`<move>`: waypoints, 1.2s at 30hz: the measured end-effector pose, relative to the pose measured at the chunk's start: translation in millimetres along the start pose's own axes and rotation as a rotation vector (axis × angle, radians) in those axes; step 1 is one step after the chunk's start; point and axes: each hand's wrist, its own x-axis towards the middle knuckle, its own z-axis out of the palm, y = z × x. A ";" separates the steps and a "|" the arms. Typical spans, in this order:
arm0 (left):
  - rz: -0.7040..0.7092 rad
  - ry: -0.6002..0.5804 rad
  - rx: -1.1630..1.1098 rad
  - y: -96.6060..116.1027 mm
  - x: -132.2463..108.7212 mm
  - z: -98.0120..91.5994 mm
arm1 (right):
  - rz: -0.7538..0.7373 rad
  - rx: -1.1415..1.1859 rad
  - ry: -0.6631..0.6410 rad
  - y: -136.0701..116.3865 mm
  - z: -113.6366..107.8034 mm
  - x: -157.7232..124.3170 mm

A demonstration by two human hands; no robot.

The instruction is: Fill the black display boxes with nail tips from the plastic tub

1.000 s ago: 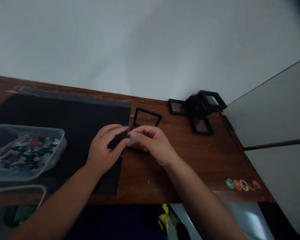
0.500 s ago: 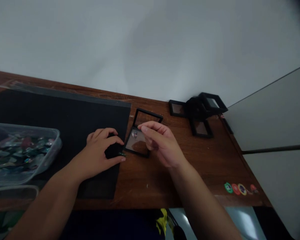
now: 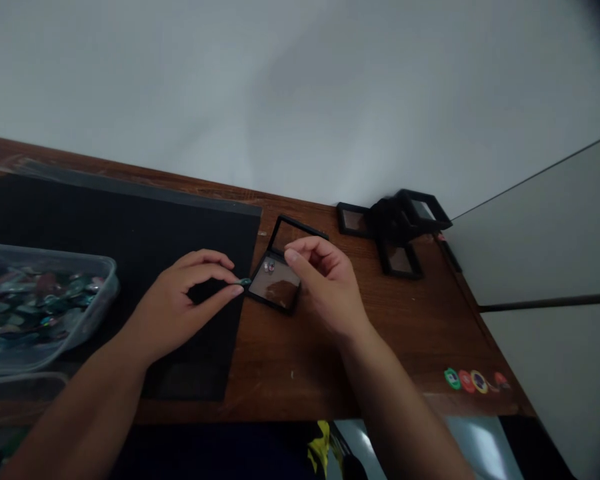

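Note:
A small black display box (image 3: pixel 275 285) lies open on the wooden desk (image 3: pixel 405 327), its lid (image 3: pixel 300 233) tilted up at the back. Two tiny pale gems (image 3: pixel 269 267) rest on its clear film. My left hand (image 3: pixel 180 303) pinches a small teal gem (image 3: pixel 245 282) between thumb and forefinger, just left of the box's edge. My right hand (image 3: pixel 325 287) hovers over the box's right side with its fingers curled together; I cannot see anything in them.
A black mat (image 3: pixel 125 247) covers the desk's left half. A clear plastic tub (image 3: pixel 95 300) of several coloured gems sits at the far left. More black display boxes (image 3: pixel 405 227) are piled at the back right. Round stickers (image 3: pixel 473 380) mark the front right corner.
My left hand has lifted off the mat with the teal gem pinched and moved it toward the box. My right hand has drawn slightly right, and the two gems now show in the box.

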 end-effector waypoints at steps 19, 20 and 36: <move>-0.621 0.151 -0.933 27.0 -0.3 19.0 | -0.630 -0.677 -0.143 27.3 11.8 -18.7; -0.616 0.149 -0.924 27.1 -0.4 19.3 | -0.640 -0.677 -0.133 27.2 11.8 -18.6; -0.502 0.094 -0.805 27.6 1.0 24.4 | -0.354 -0.538 -0.091 26.0 17.5 -15.5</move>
